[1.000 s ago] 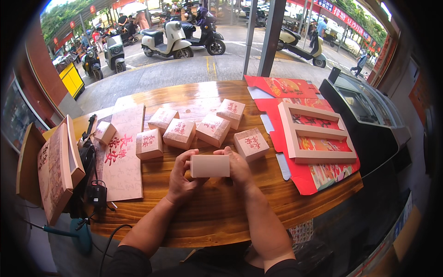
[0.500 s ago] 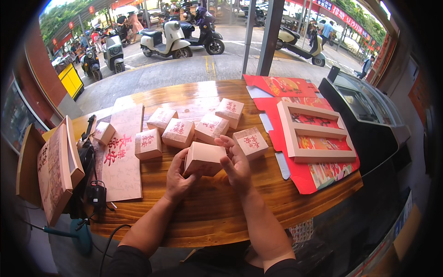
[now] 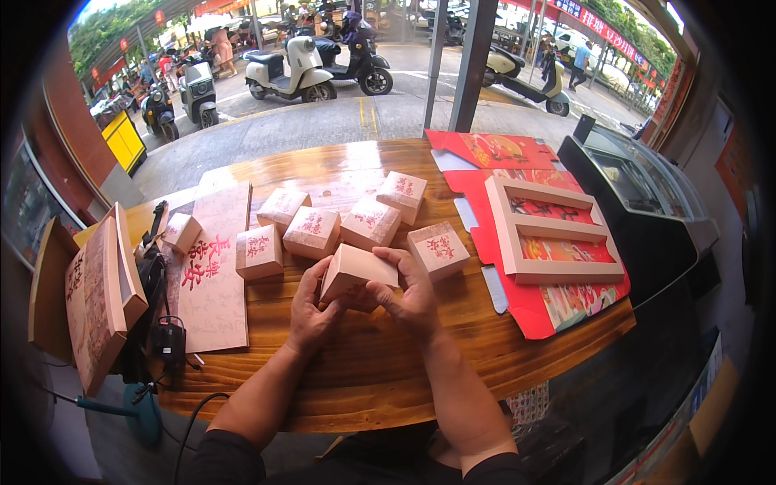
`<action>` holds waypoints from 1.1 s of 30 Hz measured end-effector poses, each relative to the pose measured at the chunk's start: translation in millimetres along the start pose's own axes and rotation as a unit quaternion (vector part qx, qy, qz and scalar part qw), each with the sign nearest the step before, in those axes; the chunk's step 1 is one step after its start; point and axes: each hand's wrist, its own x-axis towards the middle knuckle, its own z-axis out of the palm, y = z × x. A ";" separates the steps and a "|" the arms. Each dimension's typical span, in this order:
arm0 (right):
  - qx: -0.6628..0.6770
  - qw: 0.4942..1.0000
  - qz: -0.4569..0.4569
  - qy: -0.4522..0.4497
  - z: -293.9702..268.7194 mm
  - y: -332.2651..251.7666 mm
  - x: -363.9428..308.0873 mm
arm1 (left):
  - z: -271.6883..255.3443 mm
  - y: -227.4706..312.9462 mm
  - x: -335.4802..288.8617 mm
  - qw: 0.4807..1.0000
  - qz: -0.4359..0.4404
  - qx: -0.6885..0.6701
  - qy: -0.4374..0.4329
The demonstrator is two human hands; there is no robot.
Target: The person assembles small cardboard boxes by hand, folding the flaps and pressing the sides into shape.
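Between both hands, over the wooden table, is a small pinkish-beige cardboard box (image 3: pixel 359 269), tilted with a plain face turned up. My left hand (image 3: pixel 313 307) grips its left side, thumb along the lower face. My right hand (image 3: pixel 410 296) closes round its right side, fingers on the upper edge and thumb at the front. Just beyond lie similar small boxes with red lettering: one box (image 3: pixel 370 224) directly behind, another box (image 3: pixel 439 250) right of my right hand, and a box (image 3: pixel 259 251) to the left. Several more sit close by.
A beige divider frame (image 3: pixel 558 272) lies on a flat red printed carton (image 3: pixel 529 319) at right. Printed beige card (image 3: pixel 214 323) lies at left, carrying a smaller box (image 3: pixel 182 233). Larger open boxes (image 3: pixel 101 299) and a black adapter (image 3: pixel 169 339) with cables crowd the left edge.
My right hand, which was spread beside the box, has closed on its right side. The box has turned and tipped slightly. The boxes on the table stay where they were.
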 end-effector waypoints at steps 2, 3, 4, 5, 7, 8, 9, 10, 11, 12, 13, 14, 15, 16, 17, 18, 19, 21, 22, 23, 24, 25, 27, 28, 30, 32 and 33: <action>0.023 0.999 0.013 0.017 0.4 2.1 -0.8 | 1.2 0.5 0.0 1.000 -0.013 0.013 -0.004; 0.039 0.999 0.021 0.027 0.8 2.5 -1.0 | 1.9 -0.1 0.4 1.000 -0.008 0.012 -0.003; 0.056 0.997 0.029 0.037 1.6 3.1 -0.9 | 2.0 -0.7 0.5 1.000 -0.004 0.011 0.000; 0.059 0.997 0.031 0.039 1.9 3.0 -0.9 | 2.6 -0.5 0.9 1.000 0.000 0.011 0.003; 0.063 0.997 0.033 0.044 1.9 2.2 -1.2 | 6.3 4.5 0.8 1.000 -0.004 -0.007 0.003; 0.072 0.996 0.030 0.049 1.8 3.2 -1.3 | 7.8 6.4 1.0 1.000 -0.006 -0.016 0.002; 0.082 0.995 0.027 0.054 1.8 5.2 -1.3 | 8.1 6.2 1.4 1.000 -0.006 -0.019 -0.002; 0.092 0.994 0.023 0.057 2.4 6.5 -1.2 | 7.6 6.3 1.3 1.000 -0.006 -0.021 -0.005; 0.124 0.989 0.044 0.066 2.9 6.1 -1.6 | 7.1 6.4 1.1 1.000 -0.006 -0.023 -0.007; 0.155 0.983 0.065 0.074 3.3 5.2 -2.5 | 6.4 5.4 0.5 1.000 -0.011 -0.021 -0.009; 0.185 0.976 0.085 0.084 2.5 4.2 -3.2 | 6.6 3.6 0.2 1.000 -0.016 -0.021 -0.012; 0.189 0.975 0.078 0.088 1.4 5.2 -3.0 | 7.1 2.7 0.3 0.999 -0.021 -0.021 -0.015; 0.193 0.974 0.071 0.092 0.1 7.4 -2.3 | 7.9 2.8 0.4 0.999 -0.021 -0.020 -0.016; 0.198 0.973 0.064 0.094 -0.2 8.4 -1.8 | 8.3 3.9 0.3 0.999 -0.020 -0.019 -0.016; 0.201 0.972 0.071 0.097 -0.8 8.0 -2.2 | 8.4 4.4 0.2 1.000 -0.020 -0.017 -0.016; 0.204 0.971 0.078 0.099 -1.4 6.2 -2.6 | 7.6 3.6 0.0 1.000 -0.020 -0.010 -0.019; 0.206 0.970 0.085 0.101 -1.8 5.0 -2.9 | 6.5 2.3 0.0 1.000 -0.019 -0.004 -0.022; 0.221 0.963 0.087 0.127 1.0 13.2 -2.7 | 5.1 1.1 -0.4 0.999 -0.021 0.006 -0.028; 0.227 0.960 0.088 0.141 1.5 18.5 -2.8 | 5.0 0.6 -0.4 0.999 -0.024 0.008 -0.031; 0.220 0.961 0.100 0.135 -0.7 22.6 -4.1 | 5.0 0.4 -0.4 0.999 -0.027 0.010 -0.034; 0.212 0.962 0.112 0.130 -4.2 26.3 -6.1 | 5.1 0.5 -0.5 0.999 -0.026 0.015 -0.035; 0.204 0.963 0.125 0.124 -6.1 28.2 -6.9 | 5.2 0.7 -0.5 0.999 -0.024 0.019 -0.037; 0.207 0.962 0.124 0.130 -6.3 31.3 -7.4 | 5.1 0.4 -0.2 0.999 -0.024 0.024 -0.040; 0.208 0.962 0.121 0.129 -6.4 32.6 -7.3 | 4.6 -0.2 -0.3 0.999 -0.026 0.023 -0.042; 0.209 0.963 0.115 0.125 -7.3 34.9 -6.7 | 4.3 -0.2 -0.2 0.998 -0.029 0.028 -0.044; 0.232 0.958 0.104 0.133 -2.4 24.6 -1.7 | 2.8 0.2 -0.8 0.998 -0.030 0.037 -0.043; 0.254 0.951 0.098 0.144 2.9 18.2 -0.3 | 1.7 -0.2 -1.2 0.998 -0.031 0.043 -0.042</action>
